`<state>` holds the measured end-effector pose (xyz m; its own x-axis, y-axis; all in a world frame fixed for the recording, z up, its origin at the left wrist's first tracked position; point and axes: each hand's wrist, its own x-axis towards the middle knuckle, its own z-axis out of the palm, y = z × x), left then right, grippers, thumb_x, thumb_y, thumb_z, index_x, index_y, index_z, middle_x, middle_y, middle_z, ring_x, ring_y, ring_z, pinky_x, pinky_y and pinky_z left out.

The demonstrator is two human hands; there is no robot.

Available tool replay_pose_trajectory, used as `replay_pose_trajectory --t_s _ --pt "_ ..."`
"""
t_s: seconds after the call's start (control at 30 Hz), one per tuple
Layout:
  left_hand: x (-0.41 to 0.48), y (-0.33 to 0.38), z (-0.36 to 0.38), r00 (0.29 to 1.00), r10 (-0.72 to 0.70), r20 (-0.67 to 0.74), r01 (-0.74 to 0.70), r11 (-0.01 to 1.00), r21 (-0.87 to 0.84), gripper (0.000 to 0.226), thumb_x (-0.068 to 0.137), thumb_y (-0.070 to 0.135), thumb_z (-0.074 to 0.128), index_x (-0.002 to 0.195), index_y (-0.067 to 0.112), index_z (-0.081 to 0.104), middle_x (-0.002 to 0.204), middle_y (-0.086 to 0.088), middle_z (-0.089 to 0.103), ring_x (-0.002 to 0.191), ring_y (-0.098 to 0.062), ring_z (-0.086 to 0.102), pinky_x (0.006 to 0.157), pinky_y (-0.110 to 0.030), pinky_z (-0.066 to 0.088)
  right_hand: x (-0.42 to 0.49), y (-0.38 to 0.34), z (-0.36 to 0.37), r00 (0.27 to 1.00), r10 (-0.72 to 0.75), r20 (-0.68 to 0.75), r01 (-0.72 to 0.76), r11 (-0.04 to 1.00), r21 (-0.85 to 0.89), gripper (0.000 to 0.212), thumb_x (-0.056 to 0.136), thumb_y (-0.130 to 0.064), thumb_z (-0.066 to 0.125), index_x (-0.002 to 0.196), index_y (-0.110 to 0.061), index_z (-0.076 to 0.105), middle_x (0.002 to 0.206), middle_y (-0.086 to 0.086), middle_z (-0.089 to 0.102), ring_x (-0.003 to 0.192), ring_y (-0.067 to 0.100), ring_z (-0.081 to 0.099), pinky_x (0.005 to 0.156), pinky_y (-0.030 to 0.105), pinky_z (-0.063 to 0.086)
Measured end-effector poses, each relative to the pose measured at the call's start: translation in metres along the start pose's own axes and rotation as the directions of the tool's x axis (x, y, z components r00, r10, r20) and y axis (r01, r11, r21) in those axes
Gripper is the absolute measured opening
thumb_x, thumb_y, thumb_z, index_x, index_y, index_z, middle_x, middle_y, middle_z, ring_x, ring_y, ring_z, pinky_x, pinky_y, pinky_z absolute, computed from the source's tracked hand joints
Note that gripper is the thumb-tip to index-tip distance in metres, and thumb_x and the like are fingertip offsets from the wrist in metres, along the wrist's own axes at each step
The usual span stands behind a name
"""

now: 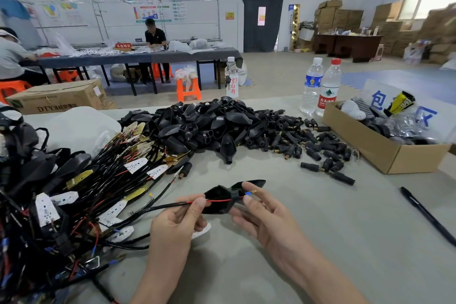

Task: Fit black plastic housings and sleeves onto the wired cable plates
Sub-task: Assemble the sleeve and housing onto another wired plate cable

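My left hand (182,215) pinches the black and red wires (172,205) of a cable plate just left of a black plastic housing (219,198). My right hand (261,210) grips the housing's narrow end, where a blue-tipped wire end (249,193) pokes out past my fingers. A white plate (201,231) shows partly under my left hand. A pile of loose black housings (209,123) lies at the table's middle back, with several black sleeves (318,148) scattered to its right. A tangle of wired cable plates (86,192) covers the left side.
An open cardboard box (385,153) with parts stands at the right. A black pen (427,215) lies near the right edge. Three water bottles (320,86) stand at the back edge. A white plastic bag (81,128) lies at back left. People work at a far table (138,57).
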<state>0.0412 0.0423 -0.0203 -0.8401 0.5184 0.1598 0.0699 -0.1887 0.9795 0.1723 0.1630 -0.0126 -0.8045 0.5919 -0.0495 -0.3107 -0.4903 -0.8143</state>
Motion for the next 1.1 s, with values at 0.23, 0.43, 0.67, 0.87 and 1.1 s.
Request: replay_pose_trajectory --t_s 0.23,0.43,0.67,0.87,1.1 --pt "-0.005 0.001 0.006 0.997 0.025 0.074 -0.030 0.997 0.067 0.006 0.086 0.010 0.070 0.084 0.012 0.076 0.051 0.001 0.061 0.046 -0.005 0.050 0.050 -0.014 0.046 0.000 0.007 0.004 0.999 -0.003 0.039 0.005 0.999 -0.052 0.038 0.086 -0.025 0.064 0.119 -0.006 0.065 0.116 0.015 0.072 0.109 0.025 0.070 0.075 0.023 0.058" --pt "-0.003 0.005 0.001 0.993 -0.080 0.090 0.086 0.994 -0.062 0.034 0.075 0.041 0.068 0.086 0.011 0.076 0.061 -0.005 0.058 0.050 -0.013 0.053 0.049 -0.021 0.049 0.003 0.002 -0.001 0.988 -0.103 -0.118 0.087 0.987 -0.133 0.022 0.094 -0.023 0.060 0.109 -0.010 0.068 0.102 0.013 0.076 0.092 0.027 0.074 0.066 0.025 0.058" --pt "0.012 0.012 -0.009 0.930 -0.368 0.004 0.322 0.807 -0.495 0.037 0.098 0.043 0.051 0.095 0.009 0.063 0.066 -0.002 0.060 0.046 -0.010 0.053 0.043 -0.020 0.049 0.010 -0.009 -0.017 0.941 -0.164 -0.296 0.141 0.985 -0.095 0.018 0.103 -0.017 0.048 0.103 -0.010 0.065 0.084 0.009 0.075 0.076 0.026 0.075 0.061 0.027 0.059" --pt "0.013 0.009 -0.014 0.942 -0.333 -0.039 0.269 0.819 -0.507 0.019 0.100 0.025 0.054 0.096 0.009 0.064 0.070 -0.002 0.061 0.048 -0.008 0.055 0.046 -0.017 0.050 0.010 -0.011 -0.023 0.927 -0.158 -0.339 0.145 0.987 -0.064 0.019 0.104 -0.020 0.047 0.100 -0.015 0.065 0.088 0.012 0.076 0.082 0.030 0.075 0.061 0.029 0.059" --pt "0.006 0.007 -0.004 0.983 -0.176 -0.050 0.150 0.930 -0.335 0.017 0.094 0.020 0.059 0.101 0.006 0.068 0.081 -0.009 0.069 0.055 -0.011 0.059 0.050 -0.022 0.054 0.011 -0.002 -0.013 0.970 -0.072 -0.231 0.058 0.996 -0.066 0.014 0.100 -0.018 0.056 0.106 -0.009 0.064 0.087 0.008 0.076 0.077 0.025 0.074 0.060 0.026 0.058"
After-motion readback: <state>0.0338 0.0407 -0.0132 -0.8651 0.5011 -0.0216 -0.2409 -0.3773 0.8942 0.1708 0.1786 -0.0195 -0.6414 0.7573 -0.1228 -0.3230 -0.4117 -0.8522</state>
